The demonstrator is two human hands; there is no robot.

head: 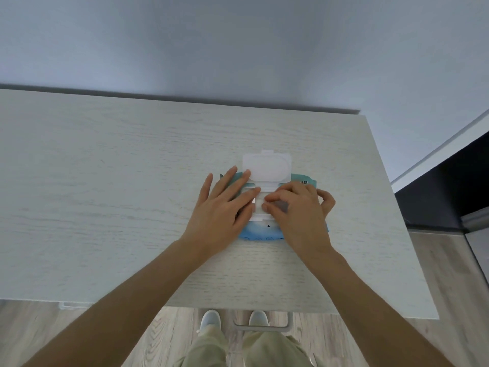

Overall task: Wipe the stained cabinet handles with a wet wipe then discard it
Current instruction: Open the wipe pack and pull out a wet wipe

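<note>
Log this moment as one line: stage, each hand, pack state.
stage: fetching wipe | left hand: flat on wipe pack | right hand: fingers at opening | lid: flipped open | handle: untouched

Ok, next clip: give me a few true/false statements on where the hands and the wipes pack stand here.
1. The lid of the wipes pack is flipped open. True.
2. The left hand lies flat on the pack. True.
3. The right hand hangs clear of the pack. False: its fingertips work at the opening.
4. The pack sits on the floor. False: it lies on the pale cabinet top.
5. A handle shows below the front edge. True.
</note>
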